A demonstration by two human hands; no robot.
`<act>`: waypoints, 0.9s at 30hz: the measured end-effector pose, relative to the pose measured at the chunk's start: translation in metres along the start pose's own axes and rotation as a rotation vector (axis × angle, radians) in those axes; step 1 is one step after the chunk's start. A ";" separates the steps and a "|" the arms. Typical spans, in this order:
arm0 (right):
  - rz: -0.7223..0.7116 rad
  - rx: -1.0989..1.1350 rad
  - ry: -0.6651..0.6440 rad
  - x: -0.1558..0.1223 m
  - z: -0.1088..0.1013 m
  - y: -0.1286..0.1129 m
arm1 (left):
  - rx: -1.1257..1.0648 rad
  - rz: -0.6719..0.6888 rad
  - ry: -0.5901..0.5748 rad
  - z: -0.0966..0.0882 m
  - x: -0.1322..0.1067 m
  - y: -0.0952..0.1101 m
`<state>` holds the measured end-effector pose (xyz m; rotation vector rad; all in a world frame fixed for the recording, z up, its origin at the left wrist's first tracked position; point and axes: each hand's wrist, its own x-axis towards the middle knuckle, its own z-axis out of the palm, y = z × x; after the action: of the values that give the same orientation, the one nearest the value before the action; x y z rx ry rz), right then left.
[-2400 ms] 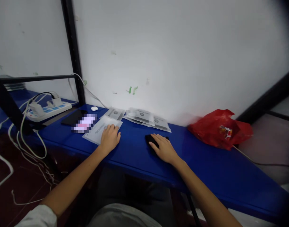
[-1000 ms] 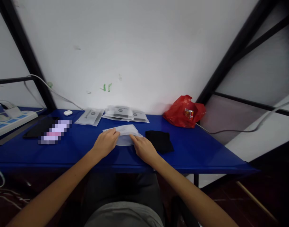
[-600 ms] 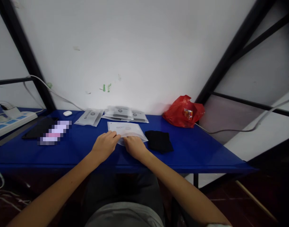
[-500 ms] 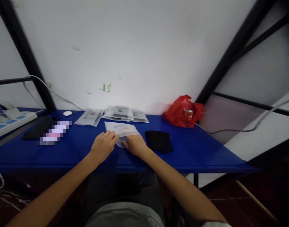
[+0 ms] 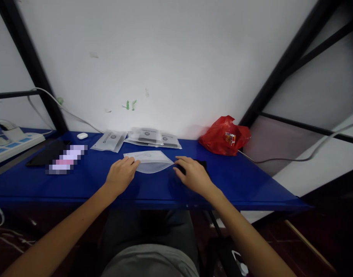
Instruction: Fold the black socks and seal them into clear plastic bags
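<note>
L hand [image 5: 122, 174] pinches the L corner of frosted plastic bag [image 5: 153, 157], which lies to R of this hand, mouth gaping on near side. R hand [image 5: 193, 175], fingers loosely parted, is over black cloth [image 5: 203, 164]; contact can't be told. Beyond L hand, slightly R, are printed bags [image 5: 145, 135].

This looks like a dorm room or similar plain living quarters, though that is not certain. A narrow blue desk [image 5: 242, 184] stands against a marked white wall [image 5: 176, 57] — green scraps [image 5: 133, 105] stuck to it — between black metal posts [image 5: 32, 63]. A power strip [image 5: 32, 139], a phone [image 5: 67, 159] and a crumpled red plastic bag [image 5: 218, 136] lie along it, above a dark reddish floor [image 5: 283, 240].
</note>
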<state>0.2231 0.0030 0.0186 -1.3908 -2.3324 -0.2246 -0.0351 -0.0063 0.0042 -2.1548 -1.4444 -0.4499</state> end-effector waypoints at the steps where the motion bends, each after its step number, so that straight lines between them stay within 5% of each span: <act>1: 0.051 -0.081 -0.049 -0.004 -0.002 0.012 | -0.003 -0.008 -0.010 0.000 0.000 0.000; 5: 0.171 -0.132 -0.244 -0.017 -0.007 0.044 | -0.011 -0.016 -0.045 0.002 0.001 0.002; 12: 0.164 -0.082 -0.406 -0.020 -0.008 0.043 | -0.018 -0.010 -0.048 0.003 0.003 0.004; 18: 0.204 -0.145 -0.390 -0.021 0.003 0.038 | -0.032 -0.020 -0.042 0.002 0.004 0.005; 27: 0.266 -0.125 -0.198 -0.019 0.020 0.031 | -0.050 -0.061 0.030 -0.005 0.011 0.016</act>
<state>0.2529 0.0097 -0.0100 -1.8411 -2.2860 -0.1619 -0.0157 -0.0058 0.0099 -2.1381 -1.5011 -0.5437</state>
